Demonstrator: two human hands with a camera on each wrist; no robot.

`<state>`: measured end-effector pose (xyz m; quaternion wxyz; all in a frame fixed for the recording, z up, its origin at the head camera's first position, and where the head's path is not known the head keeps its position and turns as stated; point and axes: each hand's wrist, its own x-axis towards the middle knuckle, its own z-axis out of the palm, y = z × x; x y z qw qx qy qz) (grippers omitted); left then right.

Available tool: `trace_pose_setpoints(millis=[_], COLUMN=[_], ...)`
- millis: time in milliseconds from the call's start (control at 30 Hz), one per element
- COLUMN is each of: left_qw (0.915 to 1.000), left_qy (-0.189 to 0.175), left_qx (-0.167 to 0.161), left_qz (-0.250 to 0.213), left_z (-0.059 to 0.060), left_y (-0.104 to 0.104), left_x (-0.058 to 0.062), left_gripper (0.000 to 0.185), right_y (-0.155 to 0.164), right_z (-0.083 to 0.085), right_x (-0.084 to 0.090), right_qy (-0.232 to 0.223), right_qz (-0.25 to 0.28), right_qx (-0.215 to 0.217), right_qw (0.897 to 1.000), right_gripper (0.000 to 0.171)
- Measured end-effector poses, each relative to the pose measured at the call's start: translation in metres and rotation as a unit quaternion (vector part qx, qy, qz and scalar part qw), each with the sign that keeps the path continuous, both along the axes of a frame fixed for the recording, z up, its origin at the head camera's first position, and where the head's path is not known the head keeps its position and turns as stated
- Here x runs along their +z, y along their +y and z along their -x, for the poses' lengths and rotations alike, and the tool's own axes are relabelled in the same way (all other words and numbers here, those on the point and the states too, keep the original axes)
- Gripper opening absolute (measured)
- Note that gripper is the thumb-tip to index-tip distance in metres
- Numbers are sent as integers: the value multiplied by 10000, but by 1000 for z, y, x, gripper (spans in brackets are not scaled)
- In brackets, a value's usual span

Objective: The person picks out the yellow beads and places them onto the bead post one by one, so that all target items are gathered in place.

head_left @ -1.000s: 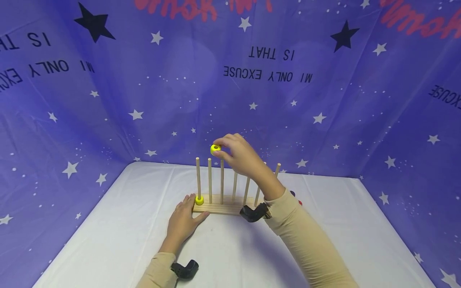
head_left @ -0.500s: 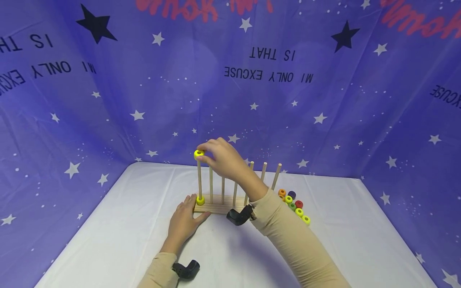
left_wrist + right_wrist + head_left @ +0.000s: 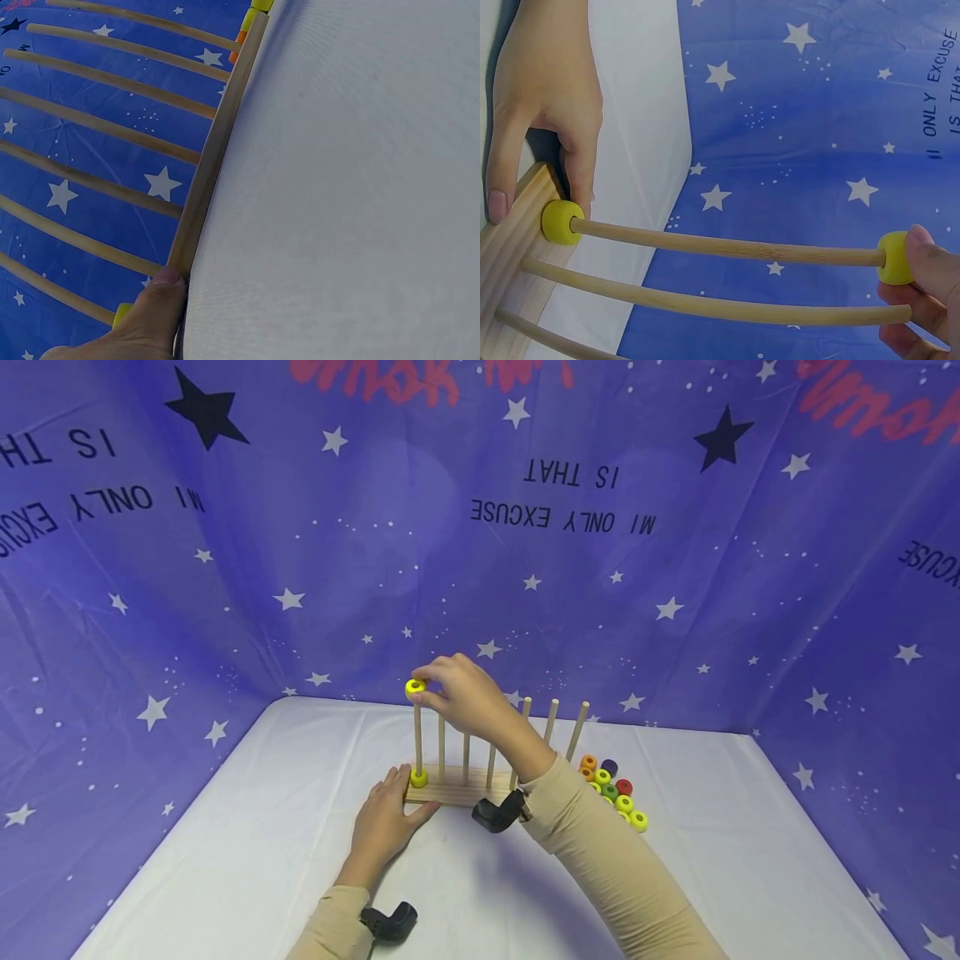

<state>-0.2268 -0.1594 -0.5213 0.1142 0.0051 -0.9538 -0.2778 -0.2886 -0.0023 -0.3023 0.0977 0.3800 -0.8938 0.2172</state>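
Note:
My right hand point(image 3: 467, 697) pinches a yellow bead point(image 3: 894, 259) between thumb and fingers at the top of the leftmost wooden peg point(image 3: 727, 244). In the right wrist view the peg's tip meets the bead's hole. Another yellow bead point(image 3: 419, 780) sits at the foot of that same peg. The pegs stand upright in a row on a long wooden base point(image 3: 450, 795). My left hand point(image 3: 381, 822) grips the left end of this base, its thumb point(image 3: 160, 300) along the front edge and its fingers round the far side.
Loose beads lie on the white tablecloth right of the stand: several yellow, with orange point(image 3: 588, 762), dark blue point(image 3: 609, 768), red point(image 3: 624, 787) and green point(image 3: 610, 792). My right forearm point(image 3: 607, 852) hides some of them. A purple starred cloth point(image 3: 480, 552) rises behind and at both sides.
My right hand has carried the yellow bead left and slightly down, from above the third peg to the leftmost peg's top. The left hand holds the base as before.

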Motion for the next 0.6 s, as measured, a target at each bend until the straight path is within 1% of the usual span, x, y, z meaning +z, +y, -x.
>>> trace_pose_setpoints(millis=[333, 600], left_qw=[10000, 10000], left_qy=[-16, 10], left_qx=[-12, 3], left_qz=[19, 0], left_z=[0, -1], left_y=[1, 0], left_x=[1, 2], left_gripper=[90, 90], right_y=[2, 3], right_z=[0, 0], right_x=[-3, -5], right_qy=[-110, -20], right_qz=[24, 51], right_qx=[17, 63], right_qw=[9999, 10000], right_gripper=[37, 37])
